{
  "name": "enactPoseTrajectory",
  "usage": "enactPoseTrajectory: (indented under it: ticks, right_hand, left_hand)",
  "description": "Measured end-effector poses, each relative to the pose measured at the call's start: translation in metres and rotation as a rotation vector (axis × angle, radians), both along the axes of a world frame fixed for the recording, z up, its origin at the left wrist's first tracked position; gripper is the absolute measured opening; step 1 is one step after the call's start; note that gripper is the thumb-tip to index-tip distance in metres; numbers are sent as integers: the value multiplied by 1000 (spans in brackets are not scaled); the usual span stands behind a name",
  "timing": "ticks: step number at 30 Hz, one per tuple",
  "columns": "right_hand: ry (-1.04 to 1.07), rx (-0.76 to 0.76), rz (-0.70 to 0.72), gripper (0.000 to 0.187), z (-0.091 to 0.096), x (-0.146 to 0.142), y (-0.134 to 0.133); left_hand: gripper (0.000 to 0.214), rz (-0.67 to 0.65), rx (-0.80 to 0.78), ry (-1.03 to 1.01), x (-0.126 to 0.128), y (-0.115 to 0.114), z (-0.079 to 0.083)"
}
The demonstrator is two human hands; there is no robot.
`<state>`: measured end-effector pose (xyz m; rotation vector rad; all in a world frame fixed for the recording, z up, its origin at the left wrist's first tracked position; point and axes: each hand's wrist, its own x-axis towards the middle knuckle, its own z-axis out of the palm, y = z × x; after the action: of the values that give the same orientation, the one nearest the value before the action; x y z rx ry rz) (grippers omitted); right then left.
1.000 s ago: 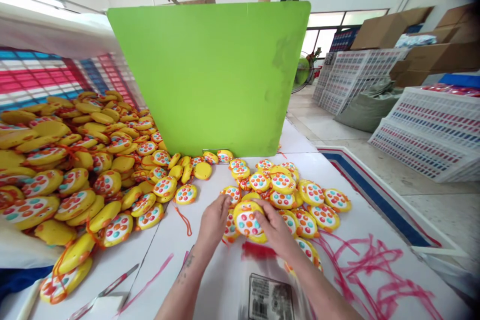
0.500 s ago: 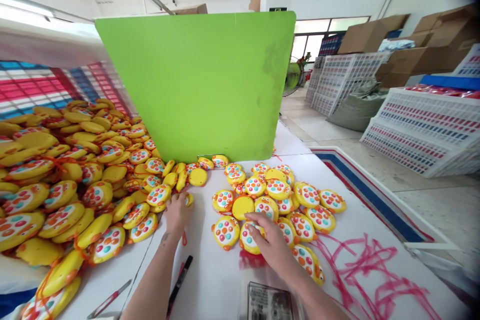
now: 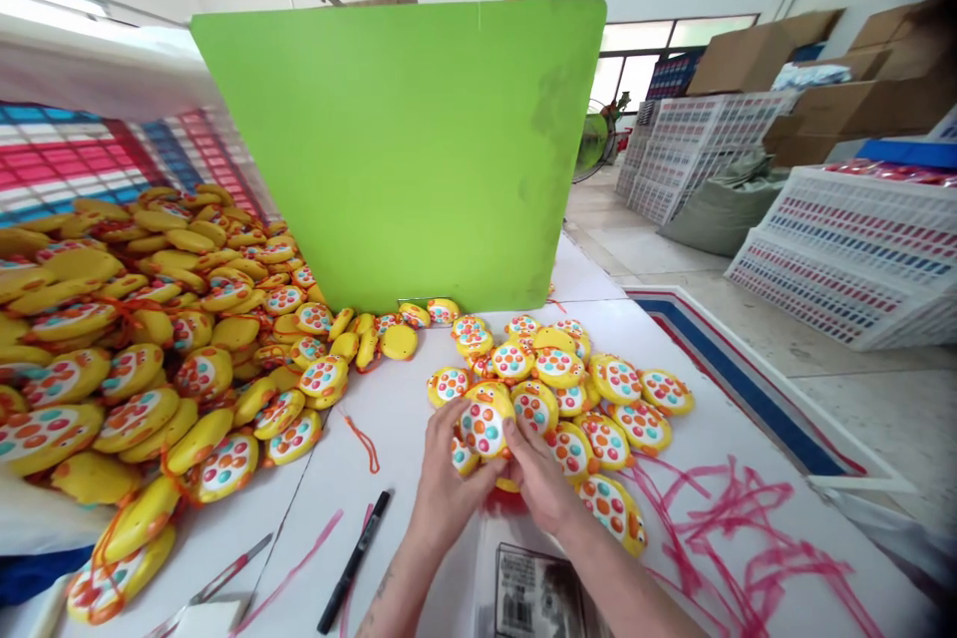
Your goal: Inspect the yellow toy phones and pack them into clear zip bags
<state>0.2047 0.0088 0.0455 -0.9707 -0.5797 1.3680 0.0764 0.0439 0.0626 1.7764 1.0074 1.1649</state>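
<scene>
From where I stand, the big change is on the left side: half a second ago the left hand (image 3: pixel 449 474) was reaching away to a lone toy beside the heap, and it has now come back to meet the right hand (image 3: pixel 542 474). That toy's spot is bare, and only a thin orange cord loop (image 3: pixel 364 449) lies there, to the left of the grip. So the work now sits with both hands on one piece, a round, yellow, plastic-looking duck toy with a white dotted face (image 3: pixel 484 422); it looks to be the one just fetched, though I can't be certain.

Both hands are closed around it, the left along its left and lower edge, the right at its right edge with the thumb near the rim. They hold it above the white tabletop (image 3: pixel 299 498), just on the near side of a loose cluster of matching yellow toys (image 3: pixel 557 367).

The toy's dotted side is up, and its small head with an orange beak points away from the person. Pink, orange and teal bumps crowd the white face inside a glossy yellow rim. I see no damage, but the fingers cover part of the edge. Just below the grip lies a clear plastic bag with a black-and-white label (image 3: pixel 538 588).
</scene>
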Motion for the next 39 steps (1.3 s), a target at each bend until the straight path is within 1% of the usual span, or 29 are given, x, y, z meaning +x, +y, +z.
enactPoseTrajectory:
  ticks: [2, 4, 5, 7, 9, 11, 12, 15, 17, 20, 22, 24, 27, 29, 32, 34, 36, 39]
  right_hand:
    - [28, -11, -15, 51, -1, 7, -1]
    - [-2, -13, -6, 49, 0, 11, -4]
    - [-24, -4, 14, 48, 2, 11, -5]
    - [-69, 36, 82, 48, 7, 10, -8]
    - [-123, 80, 141, 53, 13, 9, -10]
    - [-197, 116, 152, 55, 18, 8, -11]
    - [-239, 130, 140, 54, 20, 8, -11]
    - [-330, 151, 83, 49, 20, 9, -11]
    - [-301, 125, 86, 47, 18, 9, -11]
    - [-181, 70, 129, 48, 16, 8, -12]
    - [-142, 64, 138, 50, 16, 7, -12]
    - [-131, 72, 142, 51, 17, 6, -12]
    - [-126, 79, 159, 53, 17, 4, -13]
    - [-125, 83, 166, 53, 16, 3, -12]
    - [-122, 89, 170, 52, 14, 3, -12]
    - [-160, 73, 176, 53, 14, 4, -12]
    - [-266, 70, 158, 53, 14, 3, -12]
    - [-461, 135, 66, 46, 14, 0, -11]
  left_hand:
    - [65, -24, -243, -144, -5, 3, 0]
    - [64, -115, -470, -268, -9, 6, 2]
    - [62, -164, -543, -315, -10, 6, 5]
    - [61, -215, -615, -388, -9, 3, 9]
    - [62, -202, -637, -427, -8, -1, 11]
    - [66, -211, -630, -449, -7, -3, 11]
    - [72, -234, -614, -456, -7, -4, 10]
    - [97, -302, -573, -439, -6, -5, 7]
    - [101, -293, -569, -412, -5, -5, 6]
    - [94, -265, -552, -380, -5, -5, 6]
    - [89, -261, -532, -371, -5, -4, 6]
    - [76, -216, -537, -387, -5, -3, 6]
    - [57, -120, -594, -441, -4, -1, 5]
    - [54, -93, -623, -476, -3, 0, 6]
    - [54, -87, -655, -521, -3, -1, 6]
    - [54, -84, -674, -548, -2, -1, 5]
    - [55, -71, -682, -561, -2, -1, 3]
    - [56, -26, -677, -545, -1, 1, -1]
